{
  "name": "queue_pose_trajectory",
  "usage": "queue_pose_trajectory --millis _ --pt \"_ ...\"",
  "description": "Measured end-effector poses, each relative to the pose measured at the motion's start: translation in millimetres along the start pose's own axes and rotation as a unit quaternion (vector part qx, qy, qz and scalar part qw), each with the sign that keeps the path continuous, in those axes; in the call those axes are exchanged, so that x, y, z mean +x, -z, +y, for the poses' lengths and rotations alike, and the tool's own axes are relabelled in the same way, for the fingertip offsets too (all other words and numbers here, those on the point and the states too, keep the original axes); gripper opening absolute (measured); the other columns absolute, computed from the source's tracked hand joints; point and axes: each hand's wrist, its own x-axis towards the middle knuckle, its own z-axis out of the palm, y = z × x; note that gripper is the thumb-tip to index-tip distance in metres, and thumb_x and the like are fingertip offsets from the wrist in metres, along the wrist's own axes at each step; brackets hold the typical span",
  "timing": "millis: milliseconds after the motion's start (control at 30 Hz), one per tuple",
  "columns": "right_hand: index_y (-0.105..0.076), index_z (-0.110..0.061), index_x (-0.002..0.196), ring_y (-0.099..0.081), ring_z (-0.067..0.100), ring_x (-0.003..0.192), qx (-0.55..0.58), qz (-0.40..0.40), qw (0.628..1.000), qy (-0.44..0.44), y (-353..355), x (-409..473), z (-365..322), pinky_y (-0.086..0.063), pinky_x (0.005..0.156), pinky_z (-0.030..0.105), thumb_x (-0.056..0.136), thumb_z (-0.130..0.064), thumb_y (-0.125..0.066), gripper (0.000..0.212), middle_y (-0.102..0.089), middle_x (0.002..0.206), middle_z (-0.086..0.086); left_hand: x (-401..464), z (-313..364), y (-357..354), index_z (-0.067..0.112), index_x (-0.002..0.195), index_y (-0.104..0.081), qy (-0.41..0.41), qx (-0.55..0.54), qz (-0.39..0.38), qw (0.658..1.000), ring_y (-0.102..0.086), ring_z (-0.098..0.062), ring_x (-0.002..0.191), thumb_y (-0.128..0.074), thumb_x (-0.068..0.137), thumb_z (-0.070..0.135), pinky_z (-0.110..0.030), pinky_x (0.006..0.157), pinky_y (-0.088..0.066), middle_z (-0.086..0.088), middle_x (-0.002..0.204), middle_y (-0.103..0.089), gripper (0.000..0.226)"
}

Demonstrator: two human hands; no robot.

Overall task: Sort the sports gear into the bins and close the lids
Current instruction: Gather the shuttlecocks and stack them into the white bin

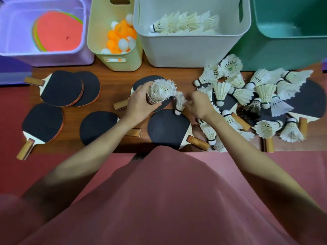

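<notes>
My left hand (139, 103) grips a stack of nested white shuttlecocks (161, 90) above the middle of the wooden table (113, 80). My right hand (200, 105) pinches a single shuttlecock (180, 103) by its feathers, cork end down, just right of the stack. A heap of loose shuttlecocks (247, 96) lies on the table's right half. Several black table-tennis paddles (62, 89) lie flat across the table. The white bin (191, 45) at the back holds a row of shuttlecocks.
At the back stand a purple bin (53, 57) with coloured flat discs, a cream bin (122, 61) of orange and white balls, and a green bin (290, 46) whose inside shows nothing. All bins are open-topped. My pink clothing fills the foreground.
</notes>
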Motion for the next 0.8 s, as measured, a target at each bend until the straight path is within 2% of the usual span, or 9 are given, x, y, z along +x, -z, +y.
queue_pose_trajectory --millis 33,100,167,233,333,500,600,667,800 --pt "-0.06 -0.003 0.085 -0.06 0.039 0.083 0.023 0.042 0.999 -0.009 6 -4 0 -0.046 0.073 0.04 0.083 -0.01 -0.056 0.009 -0.066 0.083 0.017 3 0 2 0.009 0.129 -0.053 0.0 0.002 0.0 1.0 -0.056 -0.024 0.114 -0.084 0.067 0.018 -0.044 0.087 -0.052 -0.007 0.122 -0.061 0.07" --pt "-0.059 -0.004 0.085 -0.059 0.035 0.078 0.083 0.177 0.981 -0.009 22 -16 -3 -0.046 0.071 0.041 0.084 -0.01 -0.055 0.007 -0.065 0.079 0.013 11 1 6 0.011 0.128 -0.053 0.0 0.004 -0.002 1.0 -0.057 -0.024 0.113 -0.083 0.066 0.019 -0.044 0.085 -0.053 -0.006 0.121 -0.061 0.069" --pt "-0.06 -0.006 0.088 -0.058 0.027 0.078 0.133 0.317 0.939 0.011 40 -30 -11 -0.043 0.074 0.039 0.089 -0.015 -0.056 0.01 -0.065 0.081 0.009 19 4 9 0.012 0.127 -0.054 0.001 0.008 -0.005 1.0 -0.057 -0.024 0.112 -0.083 0.066 0.02 -0.044 0.084 -0.053 -0.005 0.121 -0.061 0.068" --pt "-0.062 -0.004 0.091 -0.056 0.021 0.082 0.154 0.397 0.903 0.045 55 -37 -21 -0.04 0.077 0.037 0.091 -0.019 -0.059 0.015 -0.065 0.085 0.007 27 7 11 0.014 0.127 -0.054 0.003 0.014 -0.008 1.0 -0.058 -0.024 0.11 -0.083 0.066 0.022 -0.044 0.083 -0.052 -0.004 0.12 -0.062 0.068" --pt "-0.063 -0.003 0.089 -0.058 0.02 0.083 0.163 0.418 0.888 0.104 68 -36 -33 -0.043 0.078 0.039 0.09 -0.019 -0.063 0.016 -0.065 0.084 0.007 39 15 16 0.019 0.126 -0.054 -0.009 0.008 -0.014 1.0 -0.059 -0.022 0.108 -0.083 0.065 0.027 -0.044 0.083 -0.052 -0.001 0.118 -0.063 0.068" --pt "-0.064 -0.004 0.088 -0.059 0.022 0.084 0.149 0.379 0.901 0.151 85 -20 -45 -0.044 0.076 0.041 0.091 -0.016 -0.062 0.013 -0.065 0.085 0.005 58 40 33 0.019 0.129 -0.055 -0.064 -0.008 -0.041 0.997 -0.058 -0.019 0.108 -0.081 0.067 0.03 -0.04 0.085 -0.051 -0.002 0.119 -0.062 0.068" --pt "-0.064 -0.004 0.09 -0.056 0.018 0.087 0.142 0.383 0.901 0.144 105 -9 -49 -0.037 0.081 0.03 0.092 -0.016 -0.059 0.013 -0.065 0.087 0.005 75 65 52 0.02 0.128 -0.057 -0.119 -0.008 -0.037 0.992 -0.06 -0.017 0.098 -0.08 0.069 0.035 -0.026 0.077 -0.045 0.0 0.116 -0.064 0.065" --pt "-0.063 -0.004 0.09 -0.054 0.016 0.087 0.156 0.401 0.895 0.119 122 1 -48 -0.033 0.081 0.026 0.094 -0.015 -0.055 0.015 -0.065 0.088 0.006 91 82 65 0.019 0.125 -0.059 -0.152 -0.003 -0.022 0.988 -0.06 -0.017 0.093 -0.08 0.069 0.037 -0.022 0.073 -0.041 -0.001 0.11 -0.065 0.063" --pt "-0.062 -0.004 0.088 -0.055 0.015 0.081 0.211 0.421 0.879 0.069 152 28 -45 -0.043 0.08 0.041 0.095 -0.013 -0.05 0.016 -0.06 0.084 -0.003 136 110 78 0.013 0.125 -0.059 -0.186 0.036 -0.015 0.982 -0.059 -0.024 0.095 -0.078 0.067 0.039 -0.025 0.078 -0.039 -0.008 0.108 -0.065 0.067"
